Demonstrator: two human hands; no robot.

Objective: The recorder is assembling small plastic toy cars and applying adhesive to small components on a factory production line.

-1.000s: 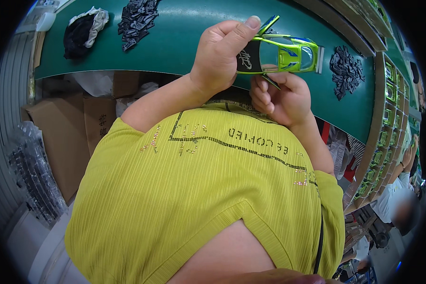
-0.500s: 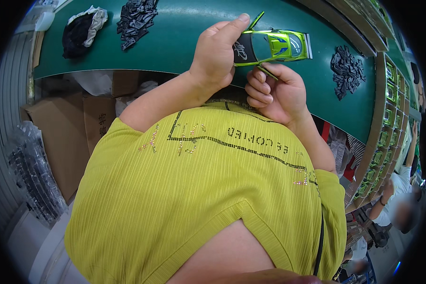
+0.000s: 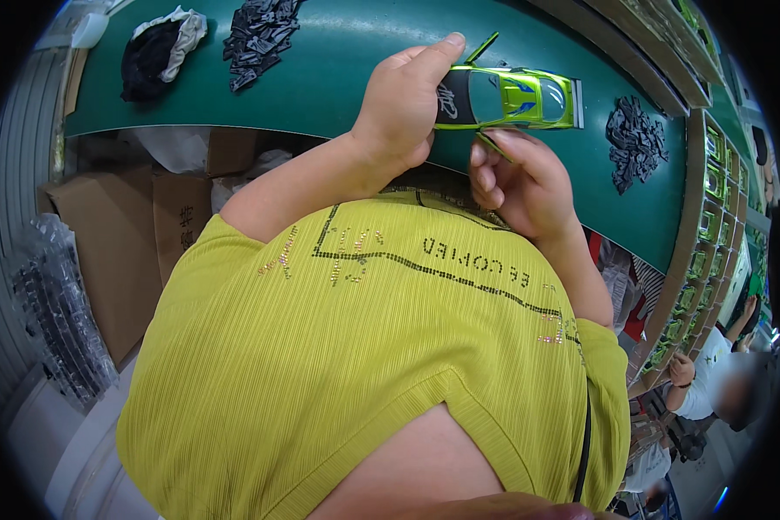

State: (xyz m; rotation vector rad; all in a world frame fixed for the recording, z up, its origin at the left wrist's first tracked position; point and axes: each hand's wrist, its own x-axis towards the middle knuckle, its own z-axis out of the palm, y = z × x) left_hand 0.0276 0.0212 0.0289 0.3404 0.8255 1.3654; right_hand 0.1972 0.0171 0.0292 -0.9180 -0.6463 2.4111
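Note:
A bright green toy car (image 3: 553,99) with a black bonnet, blue markings and a rear wing is held level over the green table (image 3: 338,69). My left hand (image 3: 397,108) is closed round its front end, thumb along the far side. The far door (image 3: 484,48) of the car sticks out, swung wide. My right hand (image 3: 529,178) is at the near side, thumb and fingers pinching the near door (image 3: 497,147), which also stands out from the body. The car's underside and my left fingertips are hidden.
Piles of small black plastic parts lie at left (image 3: 258,43) and right (image 3: 635,140) on the table. A black and white cloth bundle (image 3: 159,56) sits far left. A divided carton (image 3: 698,225) of green car bodies stands right; cardboard boxes (image 3: 104,251) are below left. Other people work at right.
Both hands and the car have shifted slightly right and nearer. The right hand's fingers have opened out a little beneath the near door.

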